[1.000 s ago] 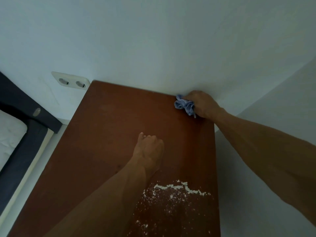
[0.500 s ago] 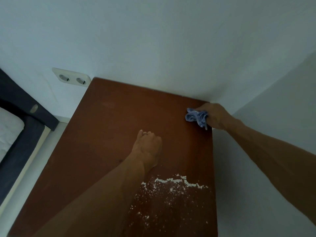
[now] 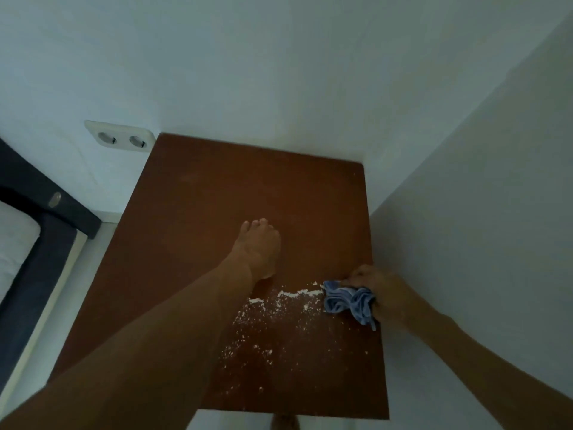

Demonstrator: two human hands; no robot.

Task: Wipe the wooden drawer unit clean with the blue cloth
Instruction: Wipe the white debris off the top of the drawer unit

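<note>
The brown wooden top of the drawer unit (image 3: pixel 217 197) fills the middle of the view, pushed into a corner between two white walls. White powder (image 3: pixel 273 308) lies scattered over its near right part, with a thicker line at the far edge of the patch. My right hand (image 3: pixel 387 293) grips the bunched blue cloth (image 3: pixel 348 302) at the right edge of the top, the cloth touching the end of the powder line. My left hand (image 3: pixel 259 248) rests on the middle of the top, fingers curled, holding nothing.
A white double wall socket (image 3: pixel 119 139) sits on the wall just left of the unit's far corner. A dark bed frame (image 3: pixel 40 218) with a white mattress stands at the left. The right wall runs close along the unit's right edge.
My right hand has drawn the blue cloth from the far right corner towards me along the right edge, down to the powder. The left hand has stayed in place.
</note>
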